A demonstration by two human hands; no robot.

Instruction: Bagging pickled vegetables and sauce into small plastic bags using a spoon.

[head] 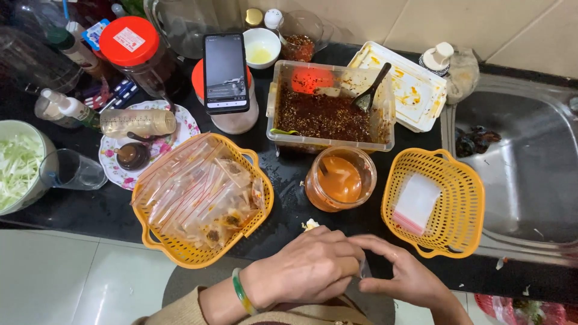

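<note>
My left hand (310, 268), with a green bangle on the wrist, is curled at the counter's front edge over a small clear plastic bag (363, 266). My right hand (400, 272) pinches the same bag from the right. A pale bit of food (310, 224) shows just above my left knuckles. Behind my hands stands an open jar of orange sauce (340, 179). To the left is a yellow basket (259, 207) heaped with filled zip bags (198, 192); to the right a second yellow basket (457, 204) holds a stack of empty zip bags (416, 201).
A clear tub of dark chilli mix (325, 114) with a black spoon (370, 90) sits behind the jar, next to a stained white lid (415, 90). A phone (225, 72) leans on a red-lidded jar. Shredded cabbage bowl (18, 165) at left, steel sink (524, 162) at right.
</note>
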